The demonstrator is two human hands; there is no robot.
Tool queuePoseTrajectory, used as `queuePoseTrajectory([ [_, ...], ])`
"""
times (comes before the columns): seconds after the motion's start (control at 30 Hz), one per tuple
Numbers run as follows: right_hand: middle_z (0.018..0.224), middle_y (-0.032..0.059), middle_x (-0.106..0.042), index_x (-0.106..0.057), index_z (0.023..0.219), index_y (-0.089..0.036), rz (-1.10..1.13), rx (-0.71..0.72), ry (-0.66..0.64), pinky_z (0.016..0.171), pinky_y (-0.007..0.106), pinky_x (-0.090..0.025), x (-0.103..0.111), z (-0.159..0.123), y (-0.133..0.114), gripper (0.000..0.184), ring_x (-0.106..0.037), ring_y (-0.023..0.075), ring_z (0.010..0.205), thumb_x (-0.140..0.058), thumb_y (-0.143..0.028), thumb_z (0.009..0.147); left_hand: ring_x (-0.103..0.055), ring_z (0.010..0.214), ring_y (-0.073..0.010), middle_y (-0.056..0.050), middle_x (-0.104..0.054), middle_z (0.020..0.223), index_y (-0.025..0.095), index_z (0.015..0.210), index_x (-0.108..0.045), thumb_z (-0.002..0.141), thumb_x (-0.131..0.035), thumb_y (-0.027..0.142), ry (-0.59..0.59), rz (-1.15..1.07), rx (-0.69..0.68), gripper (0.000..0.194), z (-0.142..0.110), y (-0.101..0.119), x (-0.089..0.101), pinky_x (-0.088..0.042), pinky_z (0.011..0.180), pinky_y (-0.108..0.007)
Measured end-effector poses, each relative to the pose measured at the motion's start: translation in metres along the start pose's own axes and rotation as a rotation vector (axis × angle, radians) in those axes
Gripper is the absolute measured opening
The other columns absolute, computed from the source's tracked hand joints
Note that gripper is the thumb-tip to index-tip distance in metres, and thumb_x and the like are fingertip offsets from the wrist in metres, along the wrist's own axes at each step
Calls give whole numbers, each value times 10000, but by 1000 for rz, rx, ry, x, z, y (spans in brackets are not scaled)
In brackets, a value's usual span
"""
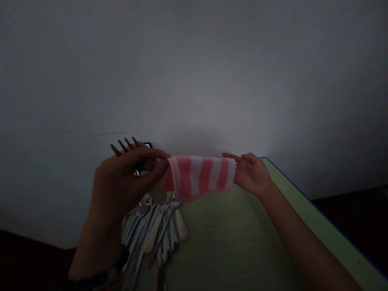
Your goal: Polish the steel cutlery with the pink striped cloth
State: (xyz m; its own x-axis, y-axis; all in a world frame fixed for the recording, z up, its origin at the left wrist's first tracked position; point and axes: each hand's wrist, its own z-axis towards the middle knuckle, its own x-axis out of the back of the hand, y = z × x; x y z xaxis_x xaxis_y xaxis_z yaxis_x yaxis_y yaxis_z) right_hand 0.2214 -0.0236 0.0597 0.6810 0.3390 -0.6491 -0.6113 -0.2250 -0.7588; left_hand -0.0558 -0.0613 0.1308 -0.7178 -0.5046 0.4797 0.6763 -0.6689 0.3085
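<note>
A pink-and-white striped cloth (203, 178) is stretched between my two hands above the table. My left hand (127, 173) pinches its upper left corner between thumb and fingers. Fork tines (123, 147) rise over the back of that hand; the rest of the fork is hidden, and I cannot tell how it is held. My right hand (253, 173) grips the right edge of the cloth, with some fingers out of sight behind it. Below my left hand lies a pile of cutlery (157, 226), with spoons, forks and some pale-handled pieces.
The light green table (224, 242) has a blue edge along its right side. Close behind it stands a plain grey wall (194, 72). A dark object with a small lit patch (147, 145) is partly hidden behind my left hand. The scene is dim.
</note>
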Motion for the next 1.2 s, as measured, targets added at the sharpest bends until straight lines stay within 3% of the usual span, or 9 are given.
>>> queuePoseTrajectory([
  [0.23, 990, 32, -609, -543, 1153, -213, -600, -59, -135, 827, 288, -410, -9, -14, -6, 513, -561, 131, 868, -686, -189, 661, -532, 606, -85, 26, -584, 710, 219, 842, -648, 741, -636, 219, -78, 57, -32, 102, 1, 6, 4, -360, 491, -192],
  [0.37, 899, 3, -625, -627, 1031, -222, -1029, -78, -226, 719, 278, -417, -20, -21, -20, 360, -545, 148, 802, -670, -292, 680, -530, 605, -74, 35, -578, 707, 229, 849, -642, 758, -630, 214, -136, 12, -92, 93, 3, 9, 6, -373, 509, -180],
  [0.43, 783, -3, -610, -671, 877, -199, -1285, -21, -191, 650, 266, -393, -24, -23, -26, 225, -529, 148, 728, -642, -339, 703, -531, 605, -63, 39, -579, 722, 234, 864, -638, 761, -629, 202, -164, 0, -114, 108, 4, 11, 6, -379, 520, -168],
  [0.57, 769, 19, -565, -626, 712, -182, -1590, 210, 13, 638, 270, -362, -27, -26, -27, 202, -506, 159, 732, -656, -379, 681, -497, 583, -49, 46, -563, 721, 229, 874, -633, 765, -628, 190, -207, 24, -157, 116, 4, 13, 5, -368, 530, -157],
  [0.7, 824, 27, -574, -529, 659, -173, -1604, 330, 36, 636, 249, -364, -32, -29, -27, 194, -502, 146, 744, -679, -294, 652, -491, 577, -50, 39, -561, 721, 217, 872, -633, 775, -612, 182, -258, 5, -139, 105, 3, 9, 5, -361, 526, -158],
  [0.83, 717, -2, -570, -561, 726, -167, -1521, 206, -71, 558, 217, -355, -38, -35, -30, 39, -489, 117, 637, -561, -207, 724, -465, 551, -62, 36, -530, 674, 207, 851, -631, 782, -590, 190, -310, 0, -120, 82, 3, 5, 2, -354, 523, -174],
  [0.93, 717, -14, -579, -586, 801, -172, -1381, 57, -190, 555, 212, -382, -37, -37, -32, 81, -511, 117, 634, -539, -201, 742, -443, 540, -67, 34, -501, 654, 195, 828, -622, 761, -597, 186, -298, 12, -106, 72, 5, 4, -3, -344, 518, -182],
  [1.03, 827, -13, -617, -591, 931, -197, -1293, -70, -328, 617, 228, -426, -32, -36, -33, 242, -559, 145, 729, -627, -248, 698, -432, 529, -71, 38, -466, 620, 186, 816, -613, 742, -607, 194, -301, -17, -109, 75, 6, 5, -6, -337, 506, -186],
  [1.2, 1121, 29, -572, -484, 1191, -233, -1253, -74, -418, 798, 279, -434, -30, -35, -34, 635, -541, 195, 982, -725, -258, 604, -405, 490, -68, 46, -449, 591, 186, 812, -606, 723, -624, 196, -273, -110, -152, 91, 6, 13, -6, -320, 467, -186],
])
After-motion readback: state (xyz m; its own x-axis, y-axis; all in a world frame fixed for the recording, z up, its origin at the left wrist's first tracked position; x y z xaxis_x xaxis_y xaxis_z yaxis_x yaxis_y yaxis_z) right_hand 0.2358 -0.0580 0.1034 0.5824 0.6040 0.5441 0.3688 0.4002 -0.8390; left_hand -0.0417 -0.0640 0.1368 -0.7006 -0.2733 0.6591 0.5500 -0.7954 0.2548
